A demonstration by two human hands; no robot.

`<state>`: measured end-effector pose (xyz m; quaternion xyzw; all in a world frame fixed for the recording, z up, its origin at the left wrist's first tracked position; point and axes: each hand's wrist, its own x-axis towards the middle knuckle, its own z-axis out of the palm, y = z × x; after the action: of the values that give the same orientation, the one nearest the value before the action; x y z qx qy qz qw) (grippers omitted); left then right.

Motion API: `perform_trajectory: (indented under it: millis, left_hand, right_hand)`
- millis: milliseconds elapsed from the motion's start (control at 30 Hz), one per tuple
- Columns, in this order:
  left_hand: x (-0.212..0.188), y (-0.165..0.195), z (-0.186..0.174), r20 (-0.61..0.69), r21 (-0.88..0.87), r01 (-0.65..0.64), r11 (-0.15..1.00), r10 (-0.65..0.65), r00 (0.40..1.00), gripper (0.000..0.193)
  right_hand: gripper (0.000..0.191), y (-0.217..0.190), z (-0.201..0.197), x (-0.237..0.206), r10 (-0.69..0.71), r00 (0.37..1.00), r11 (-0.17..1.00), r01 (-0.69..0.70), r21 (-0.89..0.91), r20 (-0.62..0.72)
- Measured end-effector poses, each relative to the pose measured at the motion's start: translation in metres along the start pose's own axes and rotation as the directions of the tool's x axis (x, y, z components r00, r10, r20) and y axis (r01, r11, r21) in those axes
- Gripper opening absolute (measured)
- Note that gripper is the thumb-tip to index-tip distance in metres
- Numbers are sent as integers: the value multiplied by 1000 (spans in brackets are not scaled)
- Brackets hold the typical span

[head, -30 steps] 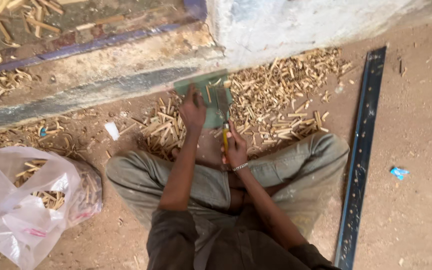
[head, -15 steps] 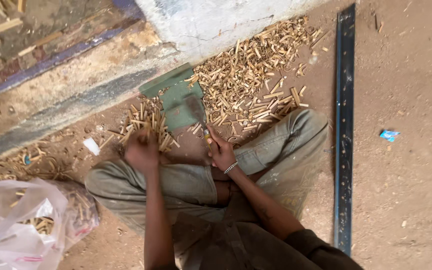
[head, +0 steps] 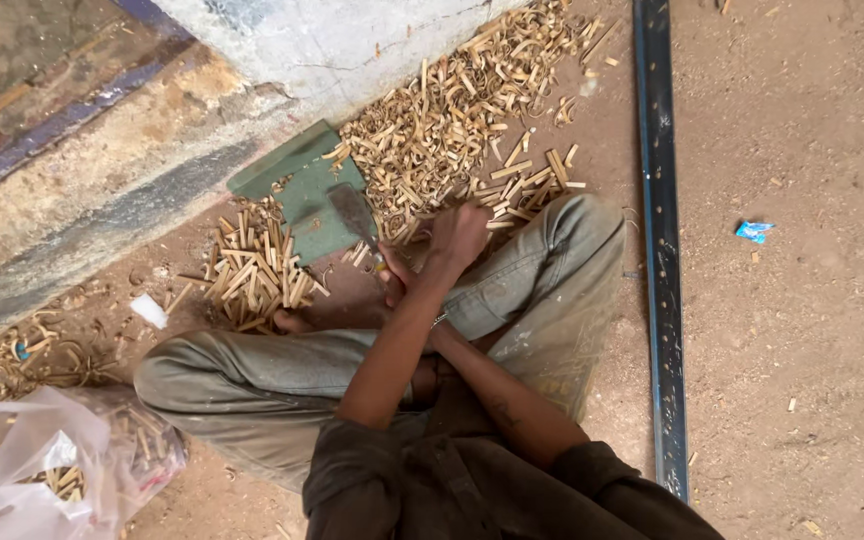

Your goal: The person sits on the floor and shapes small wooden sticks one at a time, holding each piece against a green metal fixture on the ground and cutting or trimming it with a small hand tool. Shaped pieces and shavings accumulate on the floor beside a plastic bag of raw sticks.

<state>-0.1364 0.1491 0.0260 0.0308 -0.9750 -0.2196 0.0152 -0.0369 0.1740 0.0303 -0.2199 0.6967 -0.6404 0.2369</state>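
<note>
Left hand (head: pixel 460 232) curls its fingers into the heap of short tan bamboo sticks (head: pixel 452 130) just right of the flat green cutting board (head: pixel 297 185). Right hand (head: pixel 392 285), below the board, grips a broad-bladed cleaver (head: pixel 352 212) whose blade rests on it.

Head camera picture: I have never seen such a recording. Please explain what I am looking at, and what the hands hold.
There is no machine. A person sits cross-legged on an earth floor, and a camera on their head looks down. The arms cross. The right hand grips a chopping blade that lies on a green board. The left hand reaches into a big pile of cut sticks. Nearby are a smaller stick pile, a long metal bar and a plastic bag.
</note>
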Motion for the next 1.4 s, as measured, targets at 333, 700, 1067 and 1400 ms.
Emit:
perform_trajectory:
  millis: [333,700,1067,1400]
  left_hand:
    - [-68,-24,-62,-318,-691,149,707,-483,816,14]
    - [-60,-167,-103,-520,-399,528,749,-660,543,5]
    - [-107,-140,-110,-541,-349,272,897,-430,722,18]
    - [-113,-121,-63,-325,-172,184,968,-232,917,41]
  right_hand:
    - [61,9,-10,-8,-73,997,997,73,-29,-12]
    - [48,-23,-35,-5,178,982,984,-179,-22,-57]
    - [48,-23,-20,-2,48,998,966,-39,-255,29]
    - [58,-25,-24,14,19,992,844,50,-533,122]
